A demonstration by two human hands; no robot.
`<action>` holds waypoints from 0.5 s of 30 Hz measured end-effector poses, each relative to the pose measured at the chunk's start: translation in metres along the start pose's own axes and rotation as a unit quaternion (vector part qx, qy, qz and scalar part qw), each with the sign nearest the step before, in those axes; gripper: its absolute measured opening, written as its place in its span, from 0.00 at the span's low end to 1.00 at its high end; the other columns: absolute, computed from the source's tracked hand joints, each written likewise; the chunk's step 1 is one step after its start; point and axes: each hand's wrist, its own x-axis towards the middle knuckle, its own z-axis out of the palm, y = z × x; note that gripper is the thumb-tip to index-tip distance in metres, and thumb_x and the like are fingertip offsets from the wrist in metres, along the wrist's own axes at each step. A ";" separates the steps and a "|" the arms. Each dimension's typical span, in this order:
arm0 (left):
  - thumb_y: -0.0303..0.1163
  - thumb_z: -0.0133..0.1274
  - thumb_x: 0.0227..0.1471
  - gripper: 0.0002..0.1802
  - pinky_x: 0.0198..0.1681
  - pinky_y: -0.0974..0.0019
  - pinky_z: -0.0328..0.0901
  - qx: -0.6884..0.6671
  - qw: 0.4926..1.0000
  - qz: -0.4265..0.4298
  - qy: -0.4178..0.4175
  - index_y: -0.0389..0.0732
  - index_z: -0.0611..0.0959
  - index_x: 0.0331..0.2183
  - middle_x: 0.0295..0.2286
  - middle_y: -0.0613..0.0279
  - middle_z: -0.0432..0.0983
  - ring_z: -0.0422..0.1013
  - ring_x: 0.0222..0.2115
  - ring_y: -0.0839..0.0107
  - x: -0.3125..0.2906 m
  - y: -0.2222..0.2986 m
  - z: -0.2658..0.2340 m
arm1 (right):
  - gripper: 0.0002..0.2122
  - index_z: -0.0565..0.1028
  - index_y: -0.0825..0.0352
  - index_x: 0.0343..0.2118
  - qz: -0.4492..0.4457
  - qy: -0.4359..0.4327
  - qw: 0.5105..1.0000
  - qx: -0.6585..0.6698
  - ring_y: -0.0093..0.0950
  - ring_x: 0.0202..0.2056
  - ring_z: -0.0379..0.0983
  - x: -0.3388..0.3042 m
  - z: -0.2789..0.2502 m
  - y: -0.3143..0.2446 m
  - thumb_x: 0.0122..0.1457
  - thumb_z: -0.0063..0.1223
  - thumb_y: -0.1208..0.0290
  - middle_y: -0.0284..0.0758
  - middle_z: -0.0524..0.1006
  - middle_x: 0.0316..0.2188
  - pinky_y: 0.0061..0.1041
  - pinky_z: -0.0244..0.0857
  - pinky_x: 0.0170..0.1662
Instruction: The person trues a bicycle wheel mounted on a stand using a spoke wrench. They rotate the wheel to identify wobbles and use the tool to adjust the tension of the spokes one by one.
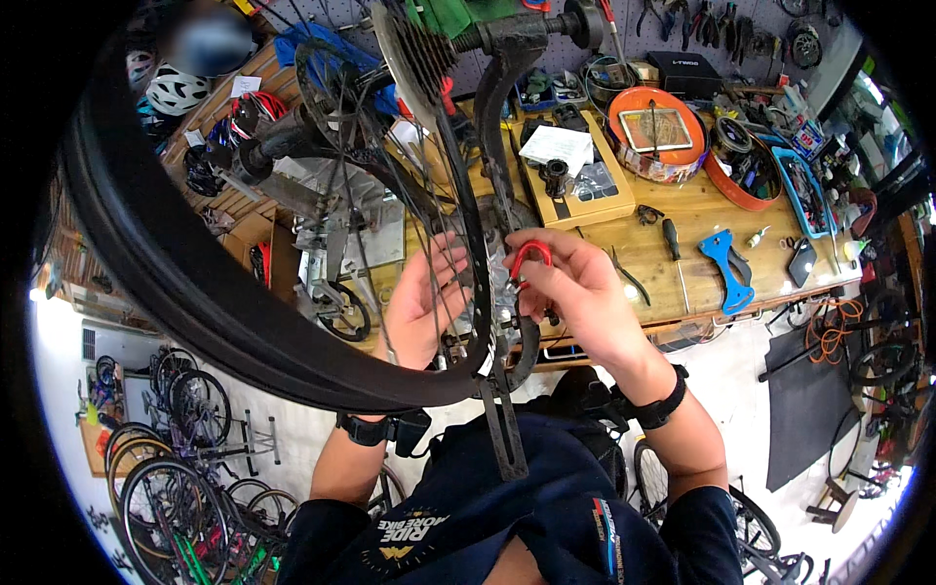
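Note:
A bicycle wheel with a black rim (195,322) and a cassette (414,58) at its hub is mounted upright in a dark metal truing stand (499,127). My right hand (585,292) pinches a red spoke wrench (531,255) close to the rim's near part, on its right side. On the other side, my left hand (424,302) is beside the spokes, fingers apart and partly curled, with nothing seen in it. Spokes and rim cover part of that hand, so I cannot tell whether it touches them.
On the wooden bench (624,244) are a cardboard box (585,185), an orange round tray (658,127), a screwdriver (671,239), pliers (632,277) and a blue tool (726,273). Helmets (178,90) are at the far left. Several bicycles (175,487) stand on the floor behind.

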 end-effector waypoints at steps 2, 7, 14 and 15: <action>0.35 0.49 0.59 0.28 0.59 0.61 0.55 -0.032 0.999 -0.032 0.012 0.35 0.64 0.58 0.52 0.48 0.67 0.65 0.54 0.64 -0.001 0.001 -0.004 | 0.15 0.67 0.74 0.51 0.003 -0.010 0.999 0.030 0.19 0.28 0.73 0.002 -0.005 0.002 0.63 0.48 0.74 0.32 0.74 0.33 0.17 0.67 0.30; 0.47 0.47 0.60 0.33 0.59 0.62 0.54 -0.111 0.993 -0.037 -0.030 0.31 0.63 0.56 0.48 0.51 0.71 0.67 0.50 0.65 0.000 0.001 -0.008 | 0.16 0.67 0.77 0.51 0.017 -0.102 0.994 -0.044 0.21 0.29 0.74 0.008 0.000 0.001 0.63 0.47 0.76 0.34 0.75 0.34 0.20 0.70 0.33; 0.47 0.45 0.61 0.34 0.56 0.63 0.59 -0.027 1.000 0.005 0.001 0.30 0.63 0.57 0.48 0.50 0.69 0.69 0.48 0.65 -0.006 -0.002 -0.001 | 0.14 0.70 0.76 0.49 -0.011 -0.158 0.969 -0.192 0.18 0.30 0.73 0.014 0.005 0.000 0.62 0.51 0.75 0.34 0.76 0.33 0.19 0.70 0.36; 0.47 0.45 0.61 0.34 0.56 0.63 0.59 -0.019 1.000 0.004 0.005 0.30 0.63 0.57 0.48 0.50 0.69 0.69 0.48 0.65 -0.006 -0.002 -0.001 | 0.13 0.72 0.75 0.46 -0.013 -0.155 0.972 -0.175 0.18 0.28 0.71 0.016 0.006 0.002 0.61 0.51 0.75 0.33 0.75 0.29 0.19 0.69 0.33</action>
